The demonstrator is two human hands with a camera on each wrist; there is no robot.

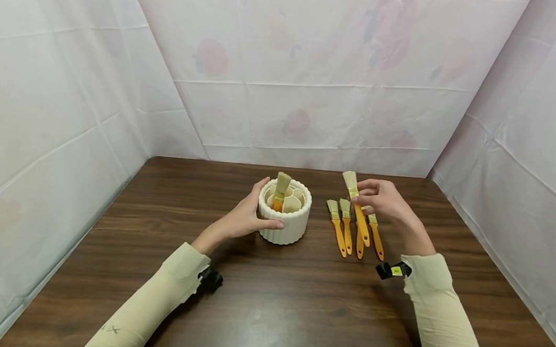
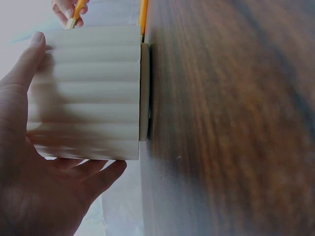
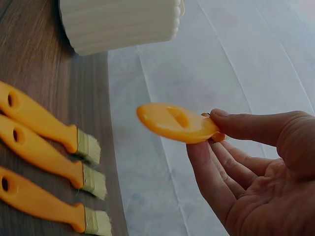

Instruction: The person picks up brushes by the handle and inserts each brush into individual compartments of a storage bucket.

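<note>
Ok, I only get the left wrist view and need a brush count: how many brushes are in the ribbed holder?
Observer: One brush stands bristles up in the white ribbed holder.
Operator: And the right hand?
Observer: The right hand pinches a second brush, lifted off the table, bristles up.
Operator: Any lying loose?
Observer: At least three orange-handled brushes lie side by side, right of the holder.

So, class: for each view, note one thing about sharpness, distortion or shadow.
Head view: sharp, wide-angle bend in the backdrop, soft shadows under the holder. Left wrist view: table grain blurred, left hand dim. Right wrist view: brush handle slightly soft, evenly lit.
</note>
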